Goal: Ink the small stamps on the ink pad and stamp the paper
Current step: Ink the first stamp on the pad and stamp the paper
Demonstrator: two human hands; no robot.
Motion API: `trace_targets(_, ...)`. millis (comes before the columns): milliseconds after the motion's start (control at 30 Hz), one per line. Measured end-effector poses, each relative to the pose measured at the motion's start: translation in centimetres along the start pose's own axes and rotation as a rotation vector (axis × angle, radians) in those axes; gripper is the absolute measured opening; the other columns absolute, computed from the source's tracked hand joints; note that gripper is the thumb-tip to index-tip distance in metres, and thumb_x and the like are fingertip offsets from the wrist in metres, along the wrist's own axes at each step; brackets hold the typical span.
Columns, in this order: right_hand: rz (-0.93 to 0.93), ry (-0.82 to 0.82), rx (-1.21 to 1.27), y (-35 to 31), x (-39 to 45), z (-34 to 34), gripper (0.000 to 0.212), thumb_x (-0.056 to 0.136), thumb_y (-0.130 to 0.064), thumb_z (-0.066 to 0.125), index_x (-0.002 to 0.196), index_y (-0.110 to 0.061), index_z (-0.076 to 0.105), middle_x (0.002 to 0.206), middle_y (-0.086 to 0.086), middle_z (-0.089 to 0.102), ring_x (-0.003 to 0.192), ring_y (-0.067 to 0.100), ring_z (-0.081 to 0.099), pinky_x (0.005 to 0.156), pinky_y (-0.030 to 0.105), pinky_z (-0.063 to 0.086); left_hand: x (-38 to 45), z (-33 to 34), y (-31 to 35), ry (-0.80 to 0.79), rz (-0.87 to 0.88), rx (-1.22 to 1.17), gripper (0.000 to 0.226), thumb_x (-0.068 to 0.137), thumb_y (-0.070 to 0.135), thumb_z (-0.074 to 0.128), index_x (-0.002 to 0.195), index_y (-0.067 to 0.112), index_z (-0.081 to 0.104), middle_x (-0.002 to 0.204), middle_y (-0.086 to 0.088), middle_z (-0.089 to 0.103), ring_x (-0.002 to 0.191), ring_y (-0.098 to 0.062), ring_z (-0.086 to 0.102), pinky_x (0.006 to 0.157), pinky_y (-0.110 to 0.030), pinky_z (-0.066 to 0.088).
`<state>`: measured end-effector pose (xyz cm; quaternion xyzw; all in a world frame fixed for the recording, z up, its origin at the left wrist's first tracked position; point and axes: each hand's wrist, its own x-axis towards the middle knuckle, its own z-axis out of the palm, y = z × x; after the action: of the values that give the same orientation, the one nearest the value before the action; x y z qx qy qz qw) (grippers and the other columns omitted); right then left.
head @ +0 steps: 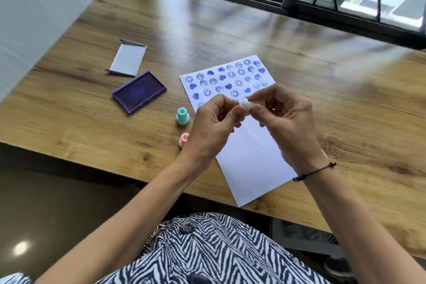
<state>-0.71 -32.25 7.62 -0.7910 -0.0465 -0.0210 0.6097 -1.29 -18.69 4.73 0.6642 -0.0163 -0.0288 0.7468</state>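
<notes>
A small white stamp (246, 104) with a blue-inked rim is held in the air above the paper (251, 157). My left hand (213, 127) and my right hand (284, 120) both pinch it with their fingertips. The paper's far half carries several rows of blue smiley and heart prints; its near half is blank. The open purple ink pad (139, 91) lies left of the paper. A mint green stamp (182, 116) stands upright between pad and paper. A pink stamp (184, 139) stands just behind my left hand, partly hidden.
The ink pad's lid (128, 58) lies upturned beyond the pad. The wooden table (345, 104) has its near edge under my forearms. A barred window runs along the far side. A wall is at the left.
</notes>
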Motion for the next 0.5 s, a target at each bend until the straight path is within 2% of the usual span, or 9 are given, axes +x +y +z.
trace_targets(67,0.002,-0.040,-0.036,-0.6,1.1,0.7,0.006,0.073,-0.013,0.070,0.076,-0.016,0.065,0.064,0.001,0.060,0.058,0.013,0.048,0.050,0.026,0.042,0.6,-0.8,0.7,0.031,-0.020,0.103,0.008,0.082,0.025,0.060,0.075,0.022,0.059,0.069,0.005,0.062,0.060,-0.002,0.055,0.058,-0.018,0.044)
trace_targets(133,-0.044,-0.050,-0.104,-1.3,3.5,2.0,0.005,0.074,-0.013,0.069,0.076,-0.017,0.067,0.070,0.014,0.066,0.058,0.016,0.049,0.051,0.029,0.042,1.2,-2.1,1.4,0.136,-0.038,0.207,0.008,0.083,0.030,0.059,0.080,0.023,0.060,0.072,0.008,0.062,0.062,-0.001,0.054,0.063,-0.024,0.047)
trace_targets(200,-0.164,-0.020,-0.272,-1.7,7.0,4.0,0.007,0.075,-0.011,0.064,0.078,-0.015,0.069,0.075,0.017,0.068,0.059,0.015,0.053,0.057,0.027,0.044,1.4,-3.7,2.0,0.261,-0.027,0.260,0.011,0.084,0.032,0.058,0.086,0.022,0.060,0.073,0.011,0.061,0.062,0.001,0.054,0.069,-0.028,0.049)
trace_targets(267,-0.268,-0.019,-0.437,-1.5,10.7,6.6,0.015,0.076,-0.006,0.057,0.082,-0.010,0.071,0.083,0.017,0.068,0.066,0.021,0.058,0.066,0.027,0.045,1.1,-5.3,2.3,0.332,-0.005,0.259,0.009,0.085,0.031,0.056,0.086,0.024,0.061,0.075,0.013,0.062,0.064,0.001,0.056,0.072,-0.030,0.050)
trace_targets(333,-0.314,-0.094,-0.585,-0.4,13.8,9.1,0.022,0.077,-0.002,0.050,0.088,-0.004,0.070,0.092,0.022,0.065,0.076,0.033,0.060,0.070,0.032,0.046,0.3,-6.8,2.1,0.392,0.008,0.255,0.007,0.087,0.027,0.054,0.084,0.027,0.061,0.076,0.012,0.063,0.066,-0.001,0.057,0.070,-0.029,0.050)
trace_targets(433,-0.343,-0.226,-0.864,2.1,16.6,11.5,0.026,0.080,0.001,0.046,0.096,-0.003,0.066,0.105,0.023,0.061,0.089,0.039,0.060,0.077,0.040,0.050,-0.8,-8.2,1.2,0.467,-0.025,0.266,0.009,0.088,0.020,0.053,0.093,0.022,0.061,0.078,0.008,0.062,0.069,-0.006,0.057,0.067,-0.025,0.050)
trace_targets(500,-0.358,-0.252,-0.952,2.8,17.1,12.2,0.027,0.080,0.003,0.045,0.098,-0.002,0.064,0.105,0.024,0.060,0.092,0.041,0.058,0.078,0.043,0.051,-1.4,-8.8,0.5,0.499,-0.054,0.268,0.012,0.088,0.016,0.052,0.096,0.018,0.060,0.077,0.007,0.061,0.068,-0.006,0.056,0.066,-0.022,0.049)
